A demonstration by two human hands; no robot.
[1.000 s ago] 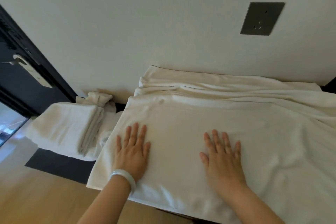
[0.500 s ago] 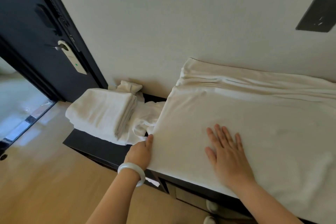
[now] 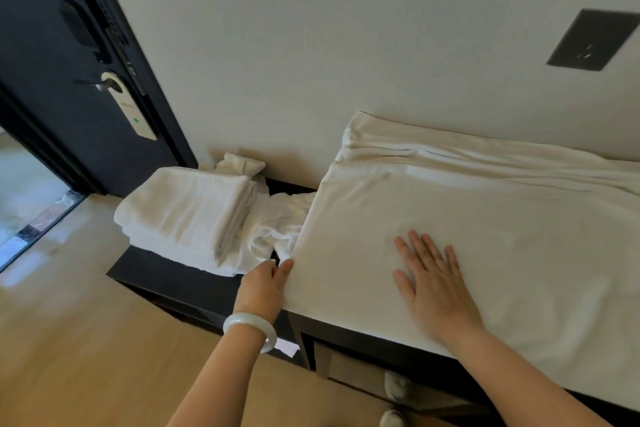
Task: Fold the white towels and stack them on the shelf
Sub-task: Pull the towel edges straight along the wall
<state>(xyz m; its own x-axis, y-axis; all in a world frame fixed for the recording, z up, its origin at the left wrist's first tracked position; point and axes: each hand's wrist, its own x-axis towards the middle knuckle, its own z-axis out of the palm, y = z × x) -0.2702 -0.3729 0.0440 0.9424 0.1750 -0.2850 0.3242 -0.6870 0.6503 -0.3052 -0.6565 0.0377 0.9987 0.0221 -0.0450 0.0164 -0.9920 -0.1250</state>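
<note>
"Where's the towel?"

"The wide white cloth towel [image 3: 460,218] lies spread over the right part of the low black desk [image 3: 169,276]."

"Your hands?"

"My left hand [image 3: 265,286] pinches its near left corner, fingers curled — my right hand [image 3: 433,284] presses flat on it, fingers straight. A folded stack of white towels [image 3: 187,215] sits at the desk's left end."
</note>
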